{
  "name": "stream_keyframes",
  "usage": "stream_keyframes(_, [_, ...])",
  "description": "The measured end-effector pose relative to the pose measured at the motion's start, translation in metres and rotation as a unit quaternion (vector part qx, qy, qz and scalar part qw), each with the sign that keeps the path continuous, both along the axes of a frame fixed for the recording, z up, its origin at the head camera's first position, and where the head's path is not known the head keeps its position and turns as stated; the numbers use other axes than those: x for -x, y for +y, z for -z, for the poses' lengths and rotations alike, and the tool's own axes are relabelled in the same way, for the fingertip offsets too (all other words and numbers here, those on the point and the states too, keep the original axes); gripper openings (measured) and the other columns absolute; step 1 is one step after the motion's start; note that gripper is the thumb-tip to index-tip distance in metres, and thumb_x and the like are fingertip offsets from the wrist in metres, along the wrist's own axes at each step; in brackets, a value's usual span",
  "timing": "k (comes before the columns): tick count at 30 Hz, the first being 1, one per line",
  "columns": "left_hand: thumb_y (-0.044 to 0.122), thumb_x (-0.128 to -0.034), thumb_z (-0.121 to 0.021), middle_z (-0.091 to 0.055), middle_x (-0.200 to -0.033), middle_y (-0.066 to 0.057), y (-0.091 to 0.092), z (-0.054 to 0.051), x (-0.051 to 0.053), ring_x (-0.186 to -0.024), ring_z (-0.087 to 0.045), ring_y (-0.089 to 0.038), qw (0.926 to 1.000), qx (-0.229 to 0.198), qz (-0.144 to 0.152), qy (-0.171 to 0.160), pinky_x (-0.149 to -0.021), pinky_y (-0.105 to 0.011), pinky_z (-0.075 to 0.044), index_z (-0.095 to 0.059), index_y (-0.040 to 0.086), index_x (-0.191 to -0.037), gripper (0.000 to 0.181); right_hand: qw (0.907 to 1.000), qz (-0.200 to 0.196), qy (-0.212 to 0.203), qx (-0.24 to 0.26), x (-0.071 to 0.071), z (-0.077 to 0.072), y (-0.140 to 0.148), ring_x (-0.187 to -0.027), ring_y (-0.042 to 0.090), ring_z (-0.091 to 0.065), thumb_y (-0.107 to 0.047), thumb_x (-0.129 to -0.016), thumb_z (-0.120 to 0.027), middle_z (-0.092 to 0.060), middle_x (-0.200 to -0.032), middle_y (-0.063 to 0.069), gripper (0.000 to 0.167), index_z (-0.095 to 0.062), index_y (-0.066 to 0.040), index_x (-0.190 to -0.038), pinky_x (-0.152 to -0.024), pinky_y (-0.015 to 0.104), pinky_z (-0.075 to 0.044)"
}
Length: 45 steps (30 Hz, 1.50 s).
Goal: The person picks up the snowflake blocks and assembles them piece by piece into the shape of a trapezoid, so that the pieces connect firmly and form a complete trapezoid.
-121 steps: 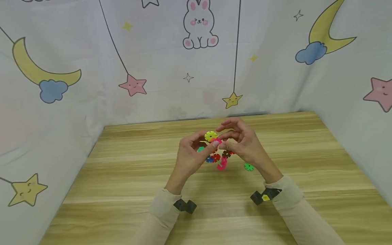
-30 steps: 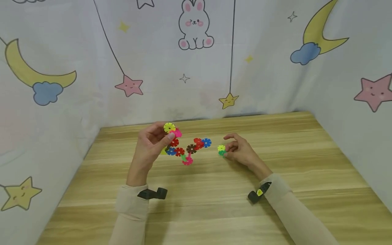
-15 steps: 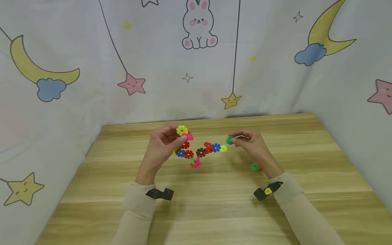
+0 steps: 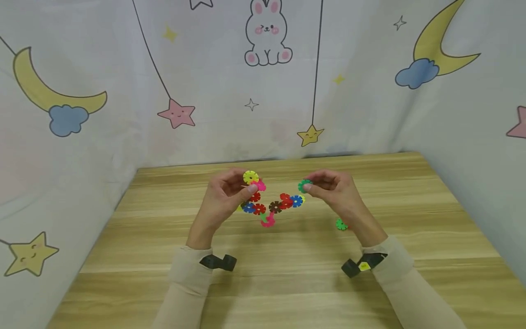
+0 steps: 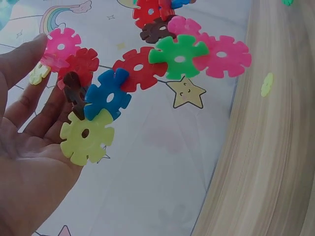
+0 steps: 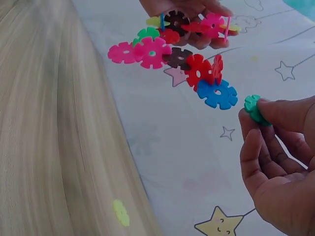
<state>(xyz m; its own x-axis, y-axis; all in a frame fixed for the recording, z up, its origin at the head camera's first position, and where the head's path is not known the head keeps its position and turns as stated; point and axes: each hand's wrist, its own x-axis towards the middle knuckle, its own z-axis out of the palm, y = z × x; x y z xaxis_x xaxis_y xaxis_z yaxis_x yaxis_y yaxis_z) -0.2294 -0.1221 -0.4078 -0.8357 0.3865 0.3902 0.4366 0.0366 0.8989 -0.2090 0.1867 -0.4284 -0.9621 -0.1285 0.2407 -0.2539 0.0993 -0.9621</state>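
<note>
My left hand [image 4: 223,198] pinches a pink notched plastic disc [image 4: 260,186] between thumb and fingers. That disc is one end of a chain of interlocked snowflake discs in red, blue, brown, green, yellow and pink, which hangs above the table and bends towards the right. At the chain's far end is a blue disc [image 6: 217,94], joined to red ones [image 6: 199,73]. My right hand [image 4: 339,189] pinches a single teal-green disc [image 6: 252,104] by its edge. A small gap separates that disc from the blue one.
On the wooden table [image 4: 279,283] lies a loose yellow disc [image 6: 121,212], mostly behind the blue disc in the head view. Another green disc [image 4: 341,224] lies near my right wrist, with a bit of red beside it. A printed curtain [image 4: 213,82] surrounds the table's back and sides.
Both hands worked together on the chain earlier, then parted. My right hand picked up the green disc beside the yellow one and raised it. Since then the hands have drawn closer together.
</note>
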Motion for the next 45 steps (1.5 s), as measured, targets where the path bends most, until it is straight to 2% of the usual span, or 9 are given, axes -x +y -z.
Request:
stream_keyframes(4, [0.005, -0.0982, -0.077, -0.076, -0.108, 0.007, 0.006, 0.000, -0.001, -0.099, -0.073, -0.013, 0.9999, 0.011, 0.007, -0.002, -0.092, -0.025, -0.064, -0.071, -0.001, -0.125, 0.028, 0.9996, -0.002, 0.029, 0.001, -0.005, -0.004, -0.003, -0.080, 0.009, -0.074, -0.009, -0.097, -0.080, -0.081, -0.097, -0.007, 0.021, -0.076, 0.003, -0.114, -0.074, 0.023, -0.062])
stream_keyframes(8, [0.006, -0.0985, -0.077, -0.076, -0.108, 0.002, 0.011, 0.001, -0.003, -0.097, -0.074, -0.014, 0.9997, 0.023, 0.011, -0.004, -0.090, -0.026, -0.064, -0.072, 0.002, -0.124, 0.027, 0.9990, -0.006, 0.043, 0.010, -0.008, -0.006, -0.006, -0.076, 0.009, -0.074, -0.010, -0.096, -0.082, -0.082, -0.095, -0.004, 0.023, -0.076, 0.005, -0.112, -0.070, 0.023, -0.061])
stream_keyframes(15, [0.011, -0.0987, -0.078, -0.077, -0.110, -0.009, 0.021, 0.002, -0.006, -0.096, -0.075, -0.016, 0.9988, 0.035, 0.033, 0.009, -0.091, -0.028, -0.065, -0.072, 0.004, -0.125, 0.028, 0.9963, -0.038, 0.069, 0.035, -0.014, -0.010, -0.014, -0.078, 0.010, -0.078, 0.000, -0.094, -0.080, -0.082, -0.094, -0.008, 0.020, -0.075, 0.010, -0.110, -0.072, 0.024, -0.065])
stream_keyframes(20, [0.012, -0.0987, -0.078, -0.076, -0.110, -0.010, 0.024, 0.003, -0.009, -0.093, -0.074, -0.017, 0.9987, 0.033, 0.035, 0.013, -0.090, -0.028, -0.064, -0.073, 0.005, -0.124, 0.027, 0.9934, -0.063, 0.095, 0.015, -0.018, -0.010, -0.020, -0.078, 0.013, -0.078, -0.001, -0.093, -0.082, -0.082, -0.095, -0.005, 0.019, -0.076, 0.009, -0.108, -0.069, 0.026, -0.065])
stream_keyframes(23, [0.013, -0.0990, -0.078, -0.076, -0.109, -0.013, 0.028, 0.003, -0.012, -0.092, -0.073, -0.017, 0.9989, 0.026, 0.037, 0.015, -0.088, -0.028, -0.064, -0.073, 0.005, -0.123, 0.026, 0.9921, -0.069, 0.105, 0.000, -0.020, -0.011, -0.022, -0.073, 0.015, -0.075, -0.003, -0.093, -0.082, -0.082, -0.093, -0.003, 0.017, -0.077, 0.007, -0.107, -0.063, 0.026, -0.063])
stream_keyframes(27, [0.017, -0.0999, -0.078, -0.077, -0.109, -0.015, 0.035, 0.003, -0.014, -0.092, -0.073, -0.015, 0.9989, 0.017, 0.036, 0.025, -0.088, -0.027, -0.064, -0.073, 0.006, -0.123, 0.026, 0.9917, -0.069, 0.109, -0.009, -0.021, -0.011, -0.023, -0.069, 0.019, -0.073, -0.002, -0.094, -0.081, -0.081, -0.092, -0.003, 0.014, -0.079, 0.004, -0.106, -0.058, 0.026, -0.060])
stream_keyframes(35, [0.018, -0.0992, -0.078, -0.078, -0.108, -0.016, 0.043, 0.004, -0.019, -0.091, -0.074, -0.015, 0.9990, 0.007, 0.021, 0.038, -0.086, -0.028, -0.064, -0.074, 0.008, -0.124, 0.027, 0.9925, -0.064, 0.102, -0.023, -0.023, -0.013, -0.021, -0.072, 0.020, -0.074, -0.008, -0.094, -0.083, -0.082, -0.094, 0.002, 0.016, -0.080, 0.001, -0.107, -0.060, 0.028, -0.061])
stream_keyframes(40, [0.021, -0.0999, -0.078, -0.077, -0.109, -0.016, 0.047, 0.005, -0.020, -0.093, -0.074, -0.014, 0.9995, -0.004, 0.021, 0.023, -0.087, -0.028, -0.064, -0.073, 0.007, -0.124, 0.028, 0.9933, -0.055, 0.097, -0.031, -0.024, -0.016, -0.021, -0.074, 0.019, -0.076, -0.004, -0.094, -0.082, -0.083, -0.095, -0.001, 0.014, -0.080, 0.000, -0.108, -0.059, 0.027, -0.059])
stream_keyframes(45, [0.020, -0.1000, -0.078, -0.077, -0.107, -0.015, 0.052, 0.008, -0.020, -0.091, -0.075, -0.013, 0.9996, -0.016, 0.022, -0.003, -0.086, -0.028, -0.065, -0.073, 0.005, -0.117, 0.024, 0.9959, -0.032, 0.076, -0.037, -0.026, -0.020, -0.019, -0.079, 0.013, -0.079, -0.007, -0.094, -0.083, -0.083, -0.096, -0.004, 0.016, -0.081, -0.002, -0.109, -0.060, 0.026, -0.059])
